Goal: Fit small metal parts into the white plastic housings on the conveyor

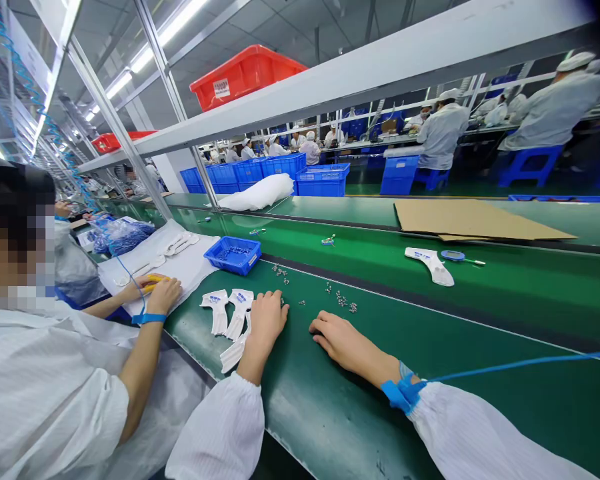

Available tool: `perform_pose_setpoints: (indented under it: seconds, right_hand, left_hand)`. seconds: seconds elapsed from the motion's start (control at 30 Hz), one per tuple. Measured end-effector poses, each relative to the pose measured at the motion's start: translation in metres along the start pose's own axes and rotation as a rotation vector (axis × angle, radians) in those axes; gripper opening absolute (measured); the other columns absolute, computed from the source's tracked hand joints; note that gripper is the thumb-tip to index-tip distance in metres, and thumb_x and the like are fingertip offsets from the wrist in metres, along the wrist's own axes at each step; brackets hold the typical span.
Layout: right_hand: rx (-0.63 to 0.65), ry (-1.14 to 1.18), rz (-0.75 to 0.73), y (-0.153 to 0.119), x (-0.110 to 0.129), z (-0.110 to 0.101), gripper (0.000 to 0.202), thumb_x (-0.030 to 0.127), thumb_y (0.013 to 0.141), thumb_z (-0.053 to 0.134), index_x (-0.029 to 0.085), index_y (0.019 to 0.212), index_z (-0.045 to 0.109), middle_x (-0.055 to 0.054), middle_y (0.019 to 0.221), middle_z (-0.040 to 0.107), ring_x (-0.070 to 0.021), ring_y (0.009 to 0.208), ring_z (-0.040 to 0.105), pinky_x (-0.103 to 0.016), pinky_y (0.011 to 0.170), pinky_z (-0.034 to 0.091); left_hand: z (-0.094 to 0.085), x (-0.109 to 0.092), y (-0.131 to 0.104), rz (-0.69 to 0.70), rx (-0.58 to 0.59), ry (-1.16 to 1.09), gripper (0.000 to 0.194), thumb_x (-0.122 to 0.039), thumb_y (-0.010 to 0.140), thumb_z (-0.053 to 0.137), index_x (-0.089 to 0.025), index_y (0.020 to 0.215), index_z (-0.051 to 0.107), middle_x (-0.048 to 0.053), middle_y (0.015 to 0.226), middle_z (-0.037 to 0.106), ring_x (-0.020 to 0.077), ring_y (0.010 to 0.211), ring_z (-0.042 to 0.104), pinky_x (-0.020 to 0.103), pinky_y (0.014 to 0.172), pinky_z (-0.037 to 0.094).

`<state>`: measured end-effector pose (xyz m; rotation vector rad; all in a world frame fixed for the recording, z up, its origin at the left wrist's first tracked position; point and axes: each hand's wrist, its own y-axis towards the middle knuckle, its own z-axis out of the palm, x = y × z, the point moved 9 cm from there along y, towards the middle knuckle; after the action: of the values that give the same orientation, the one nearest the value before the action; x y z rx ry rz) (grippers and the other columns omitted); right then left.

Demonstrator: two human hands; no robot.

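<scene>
My left hand point(265, 323) is on the green work surface beside white plastic handle shells point(240, 308), fingers bent downward. A small metal part point(282, 302) shows between its forefinger and thumb. To the right, my right hand point(345, 341) rests with loosely bent fingers, thumb apart, nothing visible in it. A blue wrist strap point(403, 393) with a cord is around that wrist. Just beyond my hands lie loose clusters of small metal parts point(342, 300), which look like screws. One shell lies partly under my left forearm.
A blue tray point(234, 255) of small blue parts stands ahead left. Across the green belt lie a white shell point(430, 265), a blue oval part with a lead point(453, 255) and cardboard point(470, 219). At left, a co-worker's hands point(163, 295) hold a yellow tool point(154, 283). A shelf crosses overhead.
</scene>
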<state>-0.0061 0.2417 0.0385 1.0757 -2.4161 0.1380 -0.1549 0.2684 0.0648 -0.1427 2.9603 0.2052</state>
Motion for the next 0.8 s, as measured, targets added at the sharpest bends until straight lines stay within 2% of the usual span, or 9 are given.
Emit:
perform_pose_setpoints:
  seconds: [0.1, 0.23, 0.4, 0.5, 0.63, 0.8]
  right_hand:
    - [0.006, 0.019, 0.017, -0.007, -0.006, -0.003, 0.028, 0.011, 0.094, 0.041, 0.019, 0.110, 0.062, -0.011, 0.110, 0.059, -0.0240, 0.102, 0.059, -0.037, 0.089, 0.048]
    - [-0.065, 0.083, 0.008, -0.004, -0.016, -0.012, 0.037, 0.005, 0.090, 0.039, 0.019, 0.116, 0.061, -0.010, 0.116, 0.059, -0.0219, 0.109, 0.057, -0.034, 0.095, 0.045]
    - [-0.152, 0.093, 0.091, 0.037, -0.038, -0.022, 0.038, 0.003, 0.086, 0.044, 0.015, 0.117, 0.062, -0.011, 0.113, 0.064, -0.0218, 0.105, 0.059, -0.032, 0.092, 0.043]
    - [-0.174, 0.097, 0.116, 0.063, -0.045, -0.022, 0.036, 0.005, 0.086, 0.048, 0.014, 0.117, 0.062, -0.011, 0.109, 0.066, -0.0211, 0.101, 0.061, -0.031, 0.089, 0.043]
    - [-0.156, 0.083, 0.086, 0.081, -0.045, -0.015, 0.030, 0.010, 0.088, 0.054, 0.014, 0.117, 0.063, -0.011, 0.111, 0.065, -0.0210, 0.102, 0.060, -0.031, 0.090, 0.043]
    - [-0.061, 0.059, 0.034, 0.081, -0.038, -0.004, 0.026, 0.014, 0.087, 0.060, 0.015, 0.112, 0.068, -0.013, 0.114, 0.063, -0.0240, 0.106, 0.059, -0.034, 0.093, 0.043]
  left_hand:
    - [0.010, 0.005, 0.014, -0.029, 0.062, -0.036, 0.022, -0.032, 0.095, 0.063, -0.014, 0.107, 0.064, 0.007, 0.109, 0.066, 0.0219, 0.102, 0.063, 0.045, 0.092, 0.051]
    - [0.016, 0.007, 0.011, 0.007, 0.094, -0.145, 0.022, -0.033, 0.096, 0.061, -0.015, 0.108, 0.065, 0.007, 0.109, 0.067, 0.0203, 0.100, 0.065, 0.043, 0.090, 0.054]
    - [0.013, 0.004, 0.002, 0.080, 0.082, -0.285, 0.018, -0.027, 0.097, 0.060, -0.015, 0.109, 0.066, 0.006, 0.107, 0.068, 0.0180, 0.095, 0.066, 0.040, 0.089, 0.055]
    - [0.009, 0.003, 0.000, 0.112, 0.065, -0.328, 0.017, -0.014, 0.093, 0.060, -0.015, 0.109, 0.067, 0.004, 0.103, 0.069, 0.0157, 0.090, 0.066, 0.035, 0.086, 0.055]
    - [0.004, 0.009, 0.001, 0.107, 0.030, -0.336, 0.029, -0.002, 0.086, 0.060, -0.016, 0.109, 0.069, 0.005, 0.099, 0.068, 0.0149, 0.089, 0.065, 0.030, 0.087, 0.053]
    - [0.008, 0.017, 0.005, 0.080, 0.034, -0.317, 0.017, -0.015, 0.092, 0.063, -0.014, 0.109, 0.066, 0.004, 0.101, 0.067, 0.0180, 0.094, 0.065, 0.038, 0.088, 0.053]
